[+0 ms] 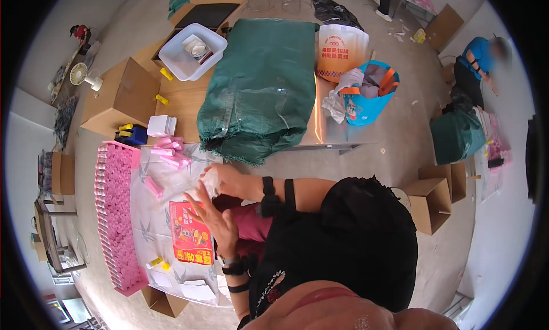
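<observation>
Green sack [260, 87] & pink tubes [117, 215] flank both hands.

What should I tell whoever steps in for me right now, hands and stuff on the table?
Left hand: fingers spread above the red printed packet; whether it touches it I cannot tell.
Right hand: gripping a crinkled clear plastic bag.
Things: rows of pink tubes fill the pink tray at the left; loose pink tubes lie beyond the hands.
Done: the tray looks packed full.
Left: the loose tubes remain outside the tray.
</observation>
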Tool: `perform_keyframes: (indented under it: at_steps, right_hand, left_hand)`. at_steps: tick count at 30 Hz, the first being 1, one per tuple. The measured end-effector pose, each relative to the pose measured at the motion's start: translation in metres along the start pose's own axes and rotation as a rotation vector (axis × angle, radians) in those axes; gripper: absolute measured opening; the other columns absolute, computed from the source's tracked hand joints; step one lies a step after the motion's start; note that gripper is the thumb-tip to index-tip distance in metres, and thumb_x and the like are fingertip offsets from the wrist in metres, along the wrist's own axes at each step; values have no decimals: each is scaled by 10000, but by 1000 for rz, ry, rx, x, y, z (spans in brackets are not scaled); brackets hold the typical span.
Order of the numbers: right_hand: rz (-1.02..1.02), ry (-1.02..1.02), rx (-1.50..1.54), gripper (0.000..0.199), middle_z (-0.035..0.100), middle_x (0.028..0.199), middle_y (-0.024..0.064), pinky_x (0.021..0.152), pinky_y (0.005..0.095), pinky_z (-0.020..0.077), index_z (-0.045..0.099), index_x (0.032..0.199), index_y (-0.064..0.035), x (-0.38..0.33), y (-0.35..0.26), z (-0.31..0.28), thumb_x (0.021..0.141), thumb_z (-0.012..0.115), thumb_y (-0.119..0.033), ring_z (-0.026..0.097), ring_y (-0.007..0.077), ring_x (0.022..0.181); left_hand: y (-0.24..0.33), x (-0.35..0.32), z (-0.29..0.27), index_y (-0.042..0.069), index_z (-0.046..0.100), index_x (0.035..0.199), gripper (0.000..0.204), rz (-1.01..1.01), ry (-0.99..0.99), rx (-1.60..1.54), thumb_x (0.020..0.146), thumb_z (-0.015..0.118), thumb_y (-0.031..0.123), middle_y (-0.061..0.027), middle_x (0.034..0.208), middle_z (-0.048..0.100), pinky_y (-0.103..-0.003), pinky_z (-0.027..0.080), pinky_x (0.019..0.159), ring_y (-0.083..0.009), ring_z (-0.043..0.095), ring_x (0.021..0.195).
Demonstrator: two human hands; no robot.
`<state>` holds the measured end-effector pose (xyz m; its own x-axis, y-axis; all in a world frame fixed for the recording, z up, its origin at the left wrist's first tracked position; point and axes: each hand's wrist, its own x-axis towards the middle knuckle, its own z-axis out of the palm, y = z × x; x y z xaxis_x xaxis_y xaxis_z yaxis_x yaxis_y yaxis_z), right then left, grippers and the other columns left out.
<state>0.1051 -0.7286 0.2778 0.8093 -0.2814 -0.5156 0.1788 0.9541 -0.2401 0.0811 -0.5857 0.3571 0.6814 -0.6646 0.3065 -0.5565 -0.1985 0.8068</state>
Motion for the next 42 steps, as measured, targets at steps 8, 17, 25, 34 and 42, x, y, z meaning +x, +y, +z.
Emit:
perform_keyframes:
  at_steps: [8, 17, 25, 34, 42]
  right_hand:
    - [-38, 146, -183, 225, 453, 680, -20, 552, 304, 364, 529, 819, -120, -10, 6, 6, 989, 462, -252, 412, 134, 587]
    - [127, -24, 83, 268, 292, 580, -61, 498, 301, 259, 443, 747, -159, -16, -14, -1, 999, 475, -245, 236, 101, 484]
    - [-71, 182, 74, 260, 404, 611, -29, 620, 338, 469, 505, 827, -96, -12, -20, 13, 1010, 464, -276, 398, 139, 524]
    - [87, 44, -56, 206, 286, 597, -72, 496, 300, 258, 455, 790, -161, -31, 0, 11, 967, 419, -260, 257, 95, 487]
    - [201, -113, -79, 163, 311, 614, -62, 511, 315, 319, 493, 867, -116, -24, -5, 1, 984, 445, -219, 291, 100, 497]
  left_hand:
    - [-22, -6, 37, 56, 67, 1616, 923, -12, -105, 129, 983, 95, 727, -174, 1670, 158, -579, -33, 1206, -399, 88, 1543]
    - [2, -2, 31, 106, 59, 1627, 884, -396, -52, -1243, 1006, 221, 713, -311, 1552, 329, -432, 125, 1229, -347, 358, 1439]
    - [5, -8, 2, 171, 241, 1613, 637, -11, -69, -8, 1008, 435, 120, -270, 1605, 281, -510, 102, 1231, -403, 145, 1538]
    - [-29, -22, 34, 94, 564, 1381, 600, 43, -32, 565, 800, 548, -56, -265, 1662, 42, -636, 187, 1175, -490, 51, 1528]
    - [-4, -23, 15, -26, 445, 1469, 515, -481, -193, -648, 973, 547, 67, -217, 1562, 377, -418, 236, 1197, -311, 302, 1482]
